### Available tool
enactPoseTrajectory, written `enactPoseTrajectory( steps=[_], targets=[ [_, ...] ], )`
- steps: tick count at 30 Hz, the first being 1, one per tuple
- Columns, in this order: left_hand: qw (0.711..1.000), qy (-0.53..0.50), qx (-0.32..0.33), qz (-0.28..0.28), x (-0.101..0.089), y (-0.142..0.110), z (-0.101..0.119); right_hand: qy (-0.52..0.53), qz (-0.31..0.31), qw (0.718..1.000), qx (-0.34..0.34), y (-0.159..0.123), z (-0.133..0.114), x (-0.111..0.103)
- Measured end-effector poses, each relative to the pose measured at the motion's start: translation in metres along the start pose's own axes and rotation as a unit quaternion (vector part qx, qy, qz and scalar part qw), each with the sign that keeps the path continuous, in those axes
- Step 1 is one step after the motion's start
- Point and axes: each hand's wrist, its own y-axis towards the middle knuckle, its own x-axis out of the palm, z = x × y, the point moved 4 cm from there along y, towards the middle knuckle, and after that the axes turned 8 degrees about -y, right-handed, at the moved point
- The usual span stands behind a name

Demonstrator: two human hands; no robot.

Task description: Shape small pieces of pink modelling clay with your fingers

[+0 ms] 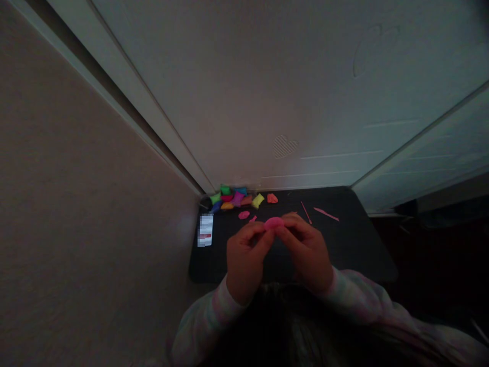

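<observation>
Both my hands meet above the dark table (355, 244), pinching one lump of pink modelling clay (274, 223) between thumbs and fingertips. My left hand (245, 260) grips its left side, and my right hand (308, 250) grips its right side. The lump looks rounded on top; its underside is hidden by the thumbs. Just beyond my left fingers lie a flat pink clay piece (243, 215) and a smaller pink bit (252, 219). An orange clay lump (272, 198) rests farther back.
Several coloured clay packets (237, 198) are heaped at the back left, with a yellow packet (258, 200) at their right. A lit phone (206, 229) lies by the left edge. Two pink modelling tools, one thin (306, 212) and one flat (326, 213), lie right. A white panel (244, 127) rises behind.
</observation>
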Motion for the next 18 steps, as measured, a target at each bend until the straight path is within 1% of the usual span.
enactPoseTrajectory(
  steps=[3, 7, 10, 18],
  targets=[
    [1.000, -0.015, -0.014, 0.013, 0.000, 0.001, -0.004, 0.047, 0.008, 0.999, 0.021, 0.000, 0.007, 0.003],
    [0.999, -0.039, -0.020, -0.003, 0.002, 0.002, -0.008, 0.099, 0.021, 0.994, 0.045, -0.001, 0.017, 0.006],
    [0.999, -0.043, -0.011, -0.007, 0.002, 0.003, -0.009, 0.124, 0.026, 0.990, 0.065, -0.003, 0.022, 0.007],
    [0.999, -0.023, 0.035, 0.016, 0.002, 0.002, -0.007, 0.191, 0.033, 0.976, 0.096, -0.002, 0.024, 0.010]
  ],
)
